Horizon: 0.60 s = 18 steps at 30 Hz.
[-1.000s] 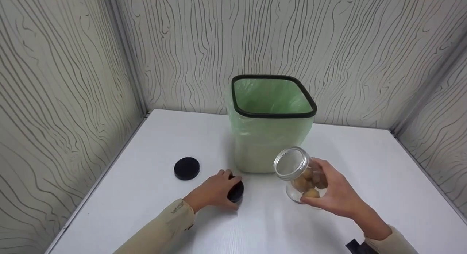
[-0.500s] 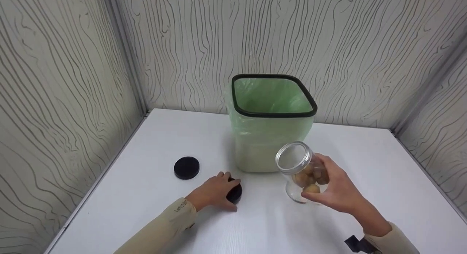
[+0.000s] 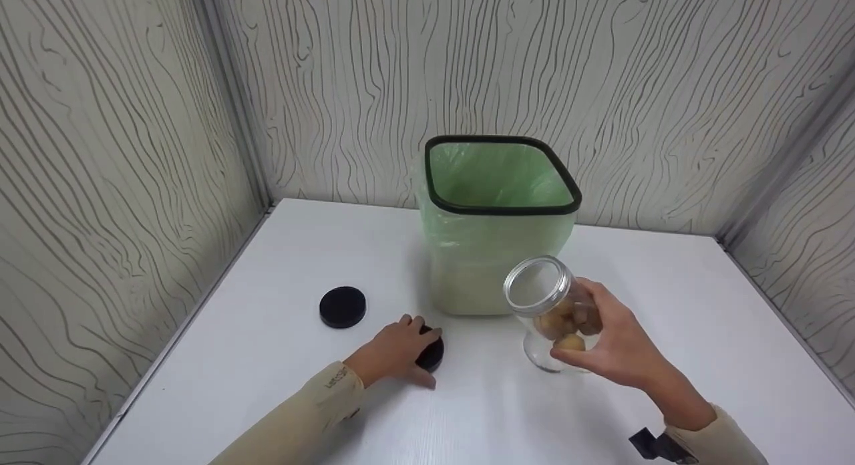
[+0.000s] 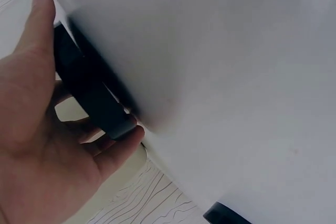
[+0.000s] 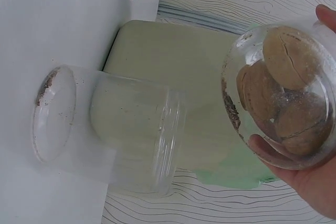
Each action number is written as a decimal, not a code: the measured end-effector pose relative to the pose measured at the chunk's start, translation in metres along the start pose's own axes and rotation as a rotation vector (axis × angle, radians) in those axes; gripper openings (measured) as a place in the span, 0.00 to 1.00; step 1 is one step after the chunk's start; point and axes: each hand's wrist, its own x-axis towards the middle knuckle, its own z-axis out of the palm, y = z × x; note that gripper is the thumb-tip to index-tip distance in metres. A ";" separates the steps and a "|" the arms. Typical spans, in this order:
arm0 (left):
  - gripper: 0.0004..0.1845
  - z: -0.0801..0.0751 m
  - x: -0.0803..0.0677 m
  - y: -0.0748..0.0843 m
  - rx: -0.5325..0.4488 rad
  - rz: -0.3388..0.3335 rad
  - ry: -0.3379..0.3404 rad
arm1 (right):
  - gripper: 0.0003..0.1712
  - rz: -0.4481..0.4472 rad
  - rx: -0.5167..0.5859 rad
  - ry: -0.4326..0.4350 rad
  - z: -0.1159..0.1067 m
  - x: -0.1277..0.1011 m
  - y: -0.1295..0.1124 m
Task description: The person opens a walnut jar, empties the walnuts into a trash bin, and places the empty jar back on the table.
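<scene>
My right hand (image 3: 621,348) grips a clear jar (image 3: 544,290) around its side. The jar is tilted, its lidless mouth toward the bin, with several walnuts (image 5: 291,59) at its bottom. Below it, a second clear jar (image 5: 142,124) stands upright on the table, without walnuts; the held jar partly covers it in the head view. My left hand (image 3: 395,350) holds a black round lid (image 4: 92,85) close over the table, thumb at one edge and fingers at the other. Another black lid (image 3: 343,307) lies flat to the left of that hand.
A pale green bin (image 3: 481,271) with a green liner and black rim (image 3: 504,210) stands on the white table (image 3: 294,251) behind the hands. Wood-patterned walls (image 3: 347,84) enclose the table at the back and both sides.
My right hand has lifted the jar of walnuts slightly. My left hand and its lid have shifted only a little; the other lid and the bin stay put.
</scene>
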 end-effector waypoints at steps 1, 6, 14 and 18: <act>0.48 0.000 0.000 0.000 0.004 -0.002 -0.002 | 0.54 0.006 -0.004 -0.001 0.000 0.000 0.000; 0.50 0.004 0.002 0.001 0.005 -0.012 -0.017 | 0.55 0.014 -0.022 -0.013 0.000 -0.001 0.000; 0.51 0.003 -0.001 0.002 -0.011 -0.011 -0.012 | 0.56 0.012 -0.018 -0.014 0.000 -0.001 0.002; 0.48 -0.001 -0.001 0.001 -0.029 -0.004 0.020 | 0.55 0.007 -0.027 -0.028 -0.001 -0.002 0.003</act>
